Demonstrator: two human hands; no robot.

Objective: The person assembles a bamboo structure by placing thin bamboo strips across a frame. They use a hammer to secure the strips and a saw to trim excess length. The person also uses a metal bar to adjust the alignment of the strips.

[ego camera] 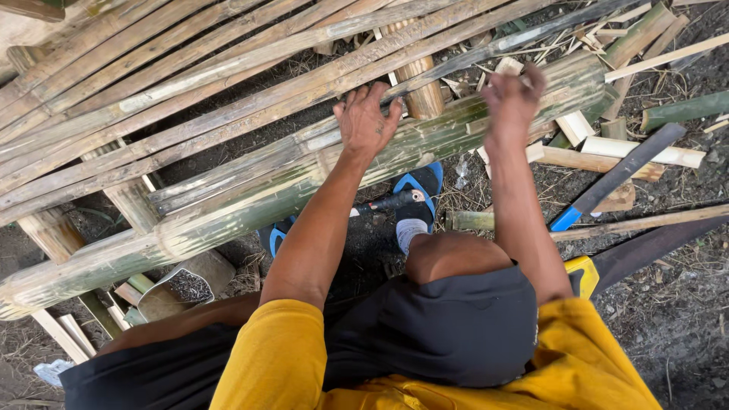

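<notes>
I see my left hand lying on the split bamboo pole, my right hand above its right end, the machete on the ground further right.

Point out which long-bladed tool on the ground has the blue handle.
The dark-bladed tool lying diagonally right of the right hand; its lower end is blue. The other blade, nearer the knee, has a yellow handle.

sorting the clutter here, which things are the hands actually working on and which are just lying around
In hand:
- left hand pressing flat on the thick green bamboo pole
- right hand raised just above the pole, fingers curled

Lying about:
- blue-handled blade on the ground
- yellow-handled saw
- cut bamboo offcuts
- split bamboo slats
</notes>
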